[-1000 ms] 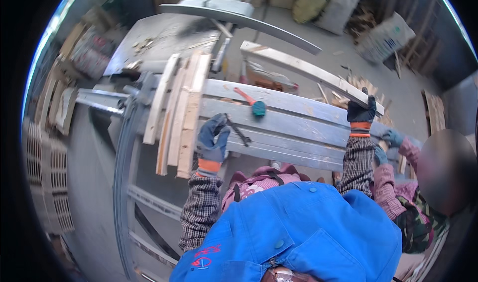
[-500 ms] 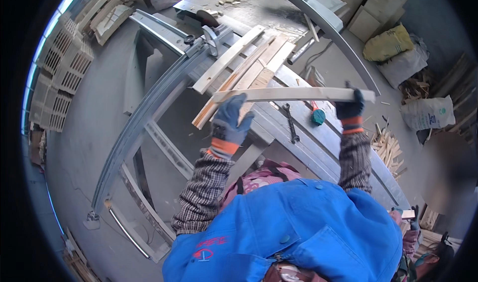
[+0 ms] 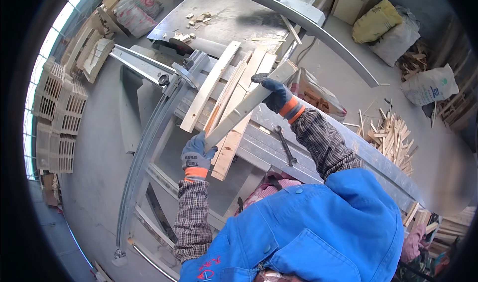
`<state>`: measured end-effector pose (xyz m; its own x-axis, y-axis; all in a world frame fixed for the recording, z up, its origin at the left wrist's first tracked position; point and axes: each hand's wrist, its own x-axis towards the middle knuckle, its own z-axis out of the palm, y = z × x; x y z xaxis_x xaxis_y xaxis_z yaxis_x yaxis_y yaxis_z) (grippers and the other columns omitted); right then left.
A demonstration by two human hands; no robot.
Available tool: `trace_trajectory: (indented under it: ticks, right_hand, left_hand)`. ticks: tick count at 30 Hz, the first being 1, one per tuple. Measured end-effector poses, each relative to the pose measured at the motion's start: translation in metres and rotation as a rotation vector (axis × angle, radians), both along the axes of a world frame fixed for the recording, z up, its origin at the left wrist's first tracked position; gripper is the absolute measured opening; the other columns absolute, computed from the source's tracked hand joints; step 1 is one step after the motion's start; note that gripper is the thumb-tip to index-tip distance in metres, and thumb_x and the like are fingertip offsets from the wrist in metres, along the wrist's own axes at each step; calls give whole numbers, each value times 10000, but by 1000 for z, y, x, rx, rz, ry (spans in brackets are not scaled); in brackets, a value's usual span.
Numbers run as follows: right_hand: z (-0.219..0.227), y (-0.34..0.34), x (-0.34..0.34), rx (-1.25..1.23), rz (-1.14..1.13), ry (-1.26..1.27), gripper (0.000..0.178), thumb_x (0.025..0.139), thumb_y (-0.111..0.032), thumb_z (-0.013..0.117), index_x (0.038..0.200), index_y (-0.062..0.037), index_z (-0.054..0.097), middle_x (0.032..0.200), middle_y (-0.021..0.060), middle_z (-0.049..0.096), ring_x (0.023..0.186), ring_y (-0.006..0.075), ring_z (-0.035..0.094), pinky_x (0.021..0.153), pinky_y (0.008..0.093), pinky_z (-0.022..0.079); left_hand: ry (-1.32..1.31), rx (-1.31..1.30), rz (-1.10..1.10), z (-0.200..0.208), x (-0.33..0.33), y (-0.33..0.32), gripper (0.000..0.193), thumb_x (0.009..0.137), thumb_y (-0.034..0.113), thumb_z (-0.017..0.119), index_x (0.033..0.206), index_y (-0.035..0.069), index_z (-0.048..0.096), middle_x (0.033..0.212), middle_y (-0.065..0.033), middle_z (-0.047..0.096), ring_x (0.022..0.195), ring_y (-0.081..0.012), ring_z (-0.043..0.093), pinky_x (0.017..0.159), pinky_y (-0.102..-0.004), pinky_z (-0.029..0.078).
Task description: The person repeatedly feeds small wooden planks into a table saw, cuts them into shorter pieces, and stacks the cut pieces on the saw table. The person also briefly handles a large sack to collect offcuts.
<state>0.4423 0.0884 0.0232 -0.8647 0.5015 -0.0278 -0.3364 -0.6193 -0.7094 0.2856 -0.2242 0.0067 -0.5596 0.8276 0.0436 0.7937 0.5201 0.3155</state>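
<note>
My left hand (image 3: 197,154), in a grey glove with an orange cuff, grips the near end of a wooden strip (image 3: 247,105). Toward its far end my right hand (image 3: 277,93), gloved alike, is closed round the same strip. The strip slants up to the right above several boards (image 3: 230,155) that lie side by side on the metal saw table (image 3: 259,145). Left of these lies a separate pale board (image 3: 211,85). A wrench (image 3: 286,146) rests on the table below my right forearm.
Beyond the boards, a round dark saw blade (image 3: 180,47) stands by the grey outfeed surface (image 3: 219,8) with wood offcuts on it. A curved metal rail (image 3: 318,33) arches over the right side. On the floor are a scrap pile (image 3: 391,137), sacks (image 3: 377,20) and stacked pallets (image 3: 62,100).
The strip has swung from nearly level to a steep slant over the boards. My right hand has moved left and forward; my left hand has shifted left and nearer me.
</note>
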Motion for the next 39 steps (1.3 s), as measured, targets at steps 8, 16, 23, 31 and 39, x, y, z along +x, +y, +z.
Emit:
trace_trajectory:
  ticks: [8,16,23,31,39]
  right_hand:
    - [-6,115,-14,907,-559,-466,653,708,-315,869,1218,-34,575,1004,77,604,885,195,601,741,319,521]
    - [42,131,-86,2262,45,-246,581,722,-294,770,1267,-203,590,1237,72,597,1181,308,536,1003,441,436]
    - [0,242,-148,2301,235,-429,384,746,-211,743,1112,-174,631,1109,66,611,1068,300,573,904,400,478]
    - [-23,384,-193,2359,151,-763,354,717,-179,761,1049,-173,636,1105,71,623,1093,300,577,940,437,454]
    - [-70,368,-304,2314,297,-638,423,700,-198,787,1108,-164,680,1118,87,654,1091,329,602,925,423,479]
  left_hand:
    - [145,210,78,37,2,74,450,746,233,773,1104,57,566,1052,-151,606,975,-365,565,831,-456,478]
    - [173,164,125,45,-17,177,441,744,231,777,1101,88,561,1029,-121,615,974,-328,578,803,-444,495]
    - [220,388,75,10,-65,261,568,756,240,774,1231,72,510,1147,-136,561,1039,-331,545,904,-453,463]
    - [92,209,401,-108,-140,280,869,730,439,771,1402,74,360,1359,-182,443,1214,-368,458,1034,-484,365]
    - [-49,56,327,-139,-142,285,439,866,435,630,1121,77,637,1088,-193,625,1023,-371,568,900,-454,452]
